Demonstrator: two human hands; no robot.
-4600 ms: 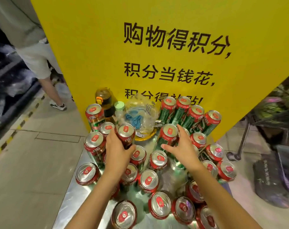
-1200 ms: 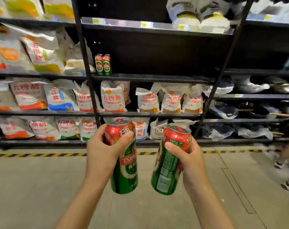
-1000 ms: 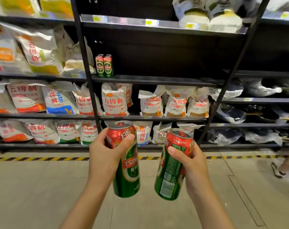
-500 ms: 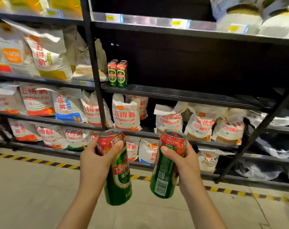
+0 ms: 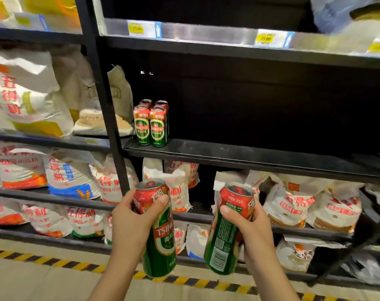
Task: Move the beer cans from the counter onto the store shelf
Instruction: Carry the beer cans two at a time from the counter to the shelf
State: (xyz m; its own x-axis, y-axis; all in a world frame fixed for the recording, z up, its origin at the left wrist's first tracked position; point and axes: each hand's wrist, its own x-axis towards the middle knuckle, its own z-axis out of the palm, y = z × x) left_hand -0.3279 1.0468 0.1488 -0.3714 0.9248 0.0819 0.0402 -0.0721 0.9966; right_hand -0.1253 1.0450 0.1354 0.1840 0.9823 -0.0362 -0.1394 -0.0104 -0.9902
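Note:
My left hand (image 5: pixel 132 224) grips a tall green and red beer can (image 5: pixel 161 246) around its upper half. In my right hand (image 5: pixel 256 233) is a second beer can (image 5: pixel 223 244), tilted slightly left, its barcode facing me. Both cans are held upright in front of a black store shelf (image 5: pixel 249 156). Several matching beer cans (image 5: pixel 151 124) stand in a tight block at the left end of that shelf board, above and beyond my hands. The rest of that board is bare and dark.
A black upright post (image 5: pixel 106 118) stands just left of the shelved cans. White flour bags (image 5: pixel 72 179) fill the lower shelves and the bay to the left. A shelf edge with yellow price tags (image 5: pixel 265 38) runs above. Yellow-black floor tape (image 5: pixel 54 260) marks the shelf base.
The shelf has come nearer and larger as I walked toward it. Both cans stay in my hands, held at the same height. More shelved cans now show behind the front pair.

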